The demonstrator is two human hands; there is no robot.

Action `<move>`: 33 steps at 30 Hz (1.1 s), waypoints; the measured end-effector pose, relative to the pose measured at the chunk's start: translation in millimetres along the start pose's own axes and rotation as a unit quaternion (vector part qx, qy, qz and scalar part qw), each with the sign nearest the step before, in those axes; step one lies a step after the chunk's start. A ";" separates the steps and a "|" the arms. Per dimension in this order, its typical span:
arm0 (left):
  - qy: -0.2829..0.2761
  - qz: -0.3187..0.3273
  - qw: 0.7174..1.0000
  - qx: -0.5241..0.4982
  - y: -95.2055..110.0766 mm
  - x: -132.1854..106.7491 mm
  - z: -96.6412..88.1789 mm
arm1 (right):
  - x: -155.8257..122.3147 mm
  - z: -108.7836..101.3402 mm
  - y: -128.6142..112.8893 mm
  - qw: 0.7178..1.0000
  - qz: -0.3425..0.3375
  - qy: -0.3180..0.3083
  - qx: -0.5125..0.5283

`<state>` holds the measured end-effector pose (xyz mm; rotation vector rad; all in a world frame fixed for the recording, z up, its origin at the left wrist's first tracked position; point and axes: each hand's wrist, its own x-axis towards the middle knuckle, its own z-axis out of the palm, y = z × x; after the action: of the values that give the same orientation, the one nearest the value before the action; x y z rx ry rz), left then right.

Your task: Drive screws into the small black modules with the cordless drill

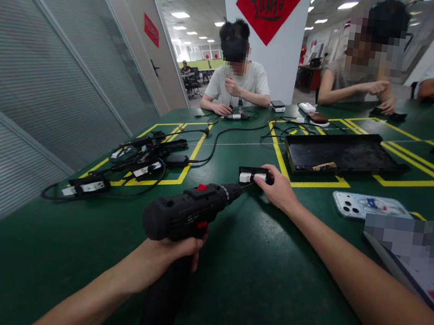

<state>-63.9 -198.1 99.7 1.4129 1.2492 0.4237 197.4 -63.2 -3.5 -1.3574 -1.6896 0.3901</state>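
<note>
Yellow tape marked out boxes on the green tabletop. Near its middle a small black case with a white part stood between the thumb and fingers of the right hand, which pinched it at its right end, the fingers only slightly apart. Beside it pointed the bit of a power drill; whether bit and case touched could not be told. The left hand was closed round the drill's grip, though whether a finger pressed the trigger was unclear. The step in hand seemed to be bringing the bit to the case; the next move probably called for a firm pinch and a square, steady bit. Farther out lay a tangle of cables and adapters to the left, a black tray and a phone to the right. Across the table sat a co-worker, hands on another device.
</note>
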 end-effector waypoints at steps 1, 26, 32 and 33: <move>0.000 -0.001 1.000 0.000 -0.3 0.1 0.0 | 0.0 -0.1 0.2 1.000 0.000 0.000 0.000; 0.028 0.002 1.000 -0.001 -8.2 0.9 0.9 | 0.4 0.3 0.6 1.000 -0.002 0.002 0.003; 0.012 0.007 1.000 -0.016 -4.4 1.1 -0.9 | 0.4 1.2 1.5 1.000 -0.002 0.004 0.002; 0.008 0.005 1.000 -0.017 -2.5 1.0 -0.9 | 0.4 1.0 1.6 1.000 -0.002 0.004 0.002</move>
<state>-65.4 -197.4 97.4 1.3899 1.2421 0.4627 197.5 -62.0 -5.0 -1.3502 -1.6846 0.3842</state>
